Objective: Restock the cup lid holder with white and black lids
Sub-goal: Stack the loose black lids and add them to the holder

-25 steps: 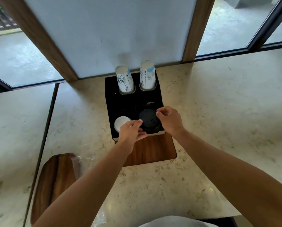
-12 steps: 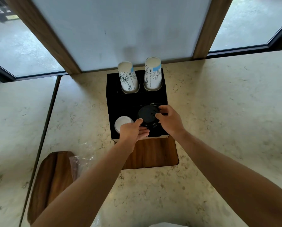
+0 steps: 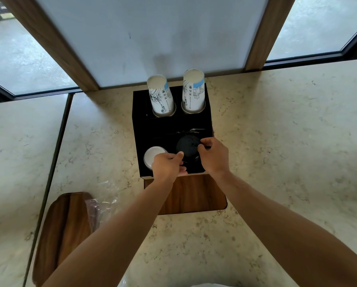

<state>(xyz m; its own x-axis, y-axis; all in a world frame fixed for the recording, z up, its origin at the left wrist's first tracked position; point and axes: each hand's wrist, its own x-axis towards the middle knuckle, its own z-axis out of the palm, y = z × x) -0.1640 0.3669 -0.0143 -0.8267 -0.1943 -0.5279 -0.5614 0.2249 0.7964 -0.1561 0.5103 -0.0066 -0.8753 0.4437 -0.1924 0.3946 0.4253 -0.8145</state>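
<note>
A black lid holder (image 3: 144, 129) stands on the marble counter against the window. In its front right slot sits a stack of black lids (image 3: 187, 146). My left hand (image 3: 168, 165) grips the stack's near left edge and my right hand (image 3: 214, 155) grips its right edge. A stack of white lids (image 3: 152, 155) fills the front left slot, partly hidden by my left hand.
Two stacks of upside-down paper cups (image 3: 160, 96) (image 3: 193, 91) stand in the holder's back slots. A wooden board (image 3: 194, 195) lies under the holder's front. Another wooden board (image 3: 63, 233) with a crumpled clear plastic wrapper (image 3: 103, 201) lies at the near left.
The black lid stack has stayed between both hands, which shifted slightly on its edges. The view moved a little closer and tilted up.
</note>
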